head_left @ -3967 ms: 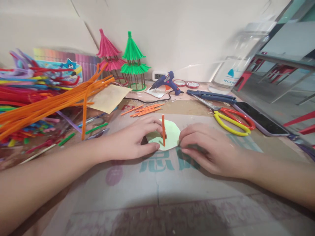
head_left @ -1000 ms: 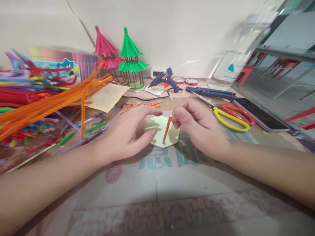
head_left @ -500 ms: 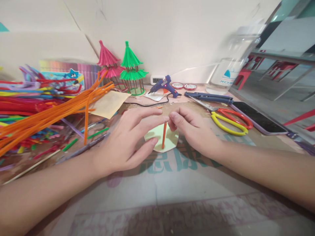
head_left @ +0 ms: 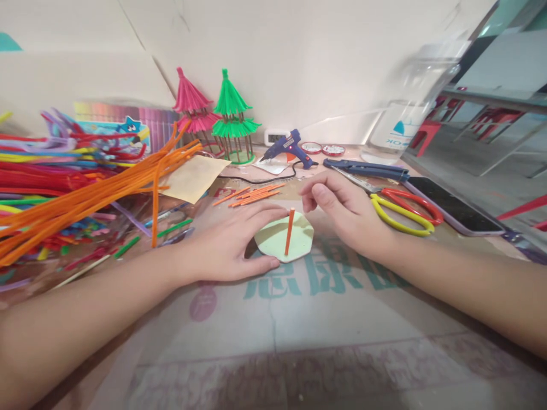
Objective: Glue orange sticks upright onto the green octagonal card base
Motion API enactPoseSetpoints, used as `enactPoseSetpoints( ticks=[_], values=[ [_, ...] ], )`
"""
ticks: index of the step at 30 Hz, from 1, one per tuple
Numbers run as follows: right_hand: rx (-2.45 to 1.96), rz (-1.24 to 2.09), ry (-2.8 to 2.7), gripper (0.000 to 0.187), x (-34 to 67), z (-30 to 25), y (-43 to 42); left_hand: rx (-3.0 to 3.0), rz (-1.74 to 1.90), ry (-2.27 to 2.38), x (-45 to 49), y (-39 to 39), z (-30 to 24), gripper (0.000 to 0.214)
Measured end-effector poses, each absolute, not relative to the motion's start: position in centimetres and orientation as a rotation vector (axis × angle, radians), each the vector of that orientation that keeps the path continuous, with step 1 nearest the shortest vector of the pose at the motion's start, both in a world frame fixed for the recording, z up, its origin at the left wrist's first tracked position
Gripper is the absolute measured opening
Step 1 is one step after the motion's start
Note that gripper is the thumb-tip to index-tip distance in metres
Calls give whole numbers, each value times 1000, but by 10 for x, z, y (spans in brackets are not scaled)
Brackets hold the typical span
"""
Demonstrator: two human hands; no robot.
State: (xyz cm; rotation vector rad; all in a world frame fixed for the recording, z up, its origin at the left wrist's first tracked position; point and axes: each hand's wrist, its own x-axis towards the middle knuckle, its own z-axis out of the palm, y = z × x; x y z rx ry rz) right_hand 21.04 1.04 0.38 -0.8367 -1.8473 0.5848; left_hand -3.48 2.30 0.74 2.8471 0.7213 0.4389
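A pale green octagonal card point(head_left: 270, 242) lies on the table with one short orange stick point(head_left: 289, 232) standing nearly upright on it. My left hand point(head_left: 228, 242) rests around the card's left side, thumb at the near edge and fingers stretched toward the far edge; it is open. To the right of the card, my right hand point(head_left: 342, 208) hovers apart from the stick. Its fingers are loosely curled in with the thumb beside them, and nothing shows in them. Several cut orange sticks point(head_left: 256, 195) lie just behind the card.
A bundle of orange pipe cleaners point(head_left: 98, 191) lies at left. At the back are pink point(head_left: 190, 94) and green point(head_left: 233, 99) pagoda models and a blue glue gun point(head_left: 288, 149). Scissors point(head_left: 404, 213), pliers-like blue tool point(head_left: 367, 169), phone point(head_left: 455, 205) and clear bottle point(head_left: 397, 125) stand or lie at right.
My right hand has drawn away from the stick's top, up and to the right. My left hand has lowered to the card's side, uncovering the cut orange sticks. The stick stays standing.
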Motion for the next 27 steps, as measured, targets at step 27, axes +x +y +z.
enactPoseSetpoints(
  ticks=[27],
  values=[
    [-876, 671, -1852, 33, 205, 10, 3, 2835, 577, 651, -34, 24, 3, 56]
  ],
)
